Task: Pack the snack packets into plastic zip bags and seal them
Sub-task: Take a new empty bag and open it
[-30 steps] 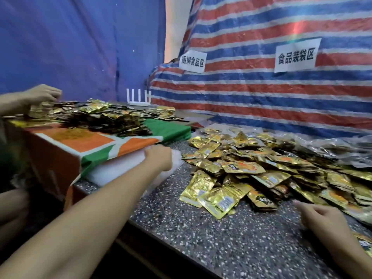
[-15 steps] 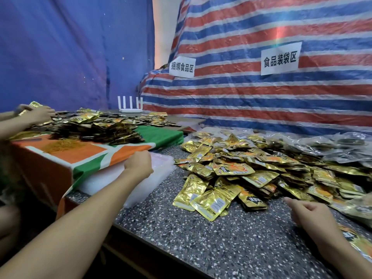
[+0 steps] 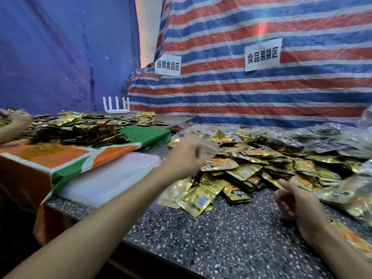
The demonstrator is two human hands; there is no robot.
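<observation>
A big pile of gold snack packets (image 3: 251, 164) covers the speckled counter (image 3: 221, 238). My left hand (image 3: 185, 156) is over the pile's left edge and pinches a clear plastic zip bag (image 3: 171, 192). The bag hangs blurred in front of the nearest packets. A stack of flat clear zip bags (image 3: 112, 178) lies to the left, by the cloth's edge. My right hand (image 3: 293, 200) hovers low at the pile's near right side, fingers loosely curled, holding nothing.
Filled clear bags (image 3: 332, 137) are heaped at the back right. On the left, a table with an orange and green cloth (image 3: 100, 158) carries more packets, rubber bands (image 3: 42, 150) and another person's hand (image 3: 16, 121). A white router (image 3: 116, 105) stands behind.
My left hand has left the stack of clear bags and swung right over the packets with a bag in it. My right hand rose slightly and its fingers loosened.
</observation>
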